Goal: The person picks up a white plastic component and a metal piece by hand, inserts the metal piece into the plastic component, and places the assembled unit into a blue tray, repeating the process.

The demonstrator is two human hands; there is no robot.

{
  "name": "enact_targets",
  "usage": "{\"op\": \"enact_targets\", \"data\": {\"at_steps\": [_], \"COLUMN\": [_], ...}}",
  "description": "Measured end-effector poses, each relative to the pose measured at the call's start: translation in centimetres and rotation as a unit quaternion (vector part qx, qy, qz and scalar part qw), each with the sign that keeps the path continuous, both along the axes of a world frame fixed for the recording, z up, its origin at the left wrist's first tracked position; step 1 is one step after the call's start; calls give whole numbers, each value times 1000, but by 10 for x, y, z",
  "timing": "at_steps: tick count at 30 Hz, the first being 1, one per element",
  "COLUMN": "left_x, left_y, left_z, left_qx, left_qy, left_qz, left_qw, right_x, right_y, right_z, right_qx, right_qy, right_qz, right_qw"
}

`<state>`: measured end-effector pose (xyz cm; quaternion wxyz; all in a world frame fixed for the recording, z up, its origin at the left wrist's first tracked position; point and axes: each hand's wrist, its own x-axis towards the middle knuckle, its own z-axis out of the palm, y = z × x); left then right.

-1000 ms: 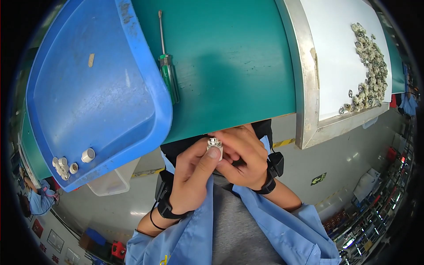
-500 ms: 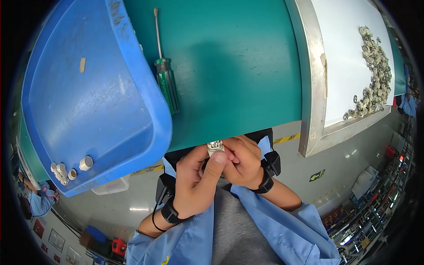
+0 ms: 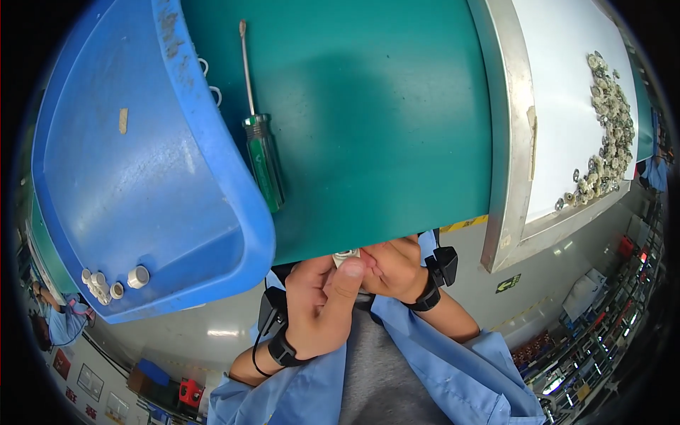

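Close to the front edge of the green table, my left hand [image 3: 319, 304] and my right hand [image 3: 395, 270] meet around a small white cylindrical plastic piece [image 3: 344, 256]. My left thumb presses along it, and the right fingertips pinch its other side. Most of the piece is hidden behind the fingers, so its detail cannot be made out. Beyond my left hand, a flat-blade screwdriver [image 3: 263, 159] with a green and black handle lies on the table beside the blue tray [image 3: 244, 212]. Several small white cylindrical caps [image 3: 139, 276] sit in that tray's near left corner.
At the right, a metal-framed white panel [image 3: 510, 142] carries a heap of small metal and cream parts [image 3: 613, 124]. Two white rings [image 3: 215, 95] lie by the tray's right edge. Another person in blue [image 3: 60, 322] is far left. The green table's edge [image 3: 382, 236] runs before my hands.
The table, tray and screwdriver sit slightly lower in the view, and white rings now show beside the tray. Both hands keep hold of the white piece, which is more covered by my fingers.
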<state>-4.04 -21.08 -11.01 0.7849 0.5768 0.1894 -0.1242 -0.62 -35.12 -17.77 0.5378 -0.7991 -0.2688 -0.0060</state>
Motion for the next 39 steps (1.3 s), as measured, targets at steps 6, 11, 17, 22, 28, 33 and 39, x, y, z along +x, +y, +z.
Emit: {"op": "enact_targets", "data": {"at_steps": [6,11,17,22,28,33,39], "left_x": [0,-3,-3,9,5,-14,-10], "left_y": [1,1,1,-2,-5,-3,-5], "left_z": [-8,-4,-1,7,-1,21,83], "left_qx": [25,39,64,58,-43,17,175], "left_qy": [-24,-26,-26,-18,-28,-73,-112], "left_qz": [-20,-34,-36,-4,-17,-34,-148], "left_qw": [999,998,997,998,999,997,967], "right_x": [10,6,3,18,19,-6,-14], "right_y": [1,3,-3,-2,-4,-21,-38], "right_z": [-4,-4,0,4,16,38,79], "right_qx": [6,22,-7,4,33,29,127], "right_qy": [-62,-77,-41,-27,-64,-46,-123], "right_qz": [-30,-41,-12,17,-16,15,-35], "right_qw": [998,996,999,999,997,998,984]}}
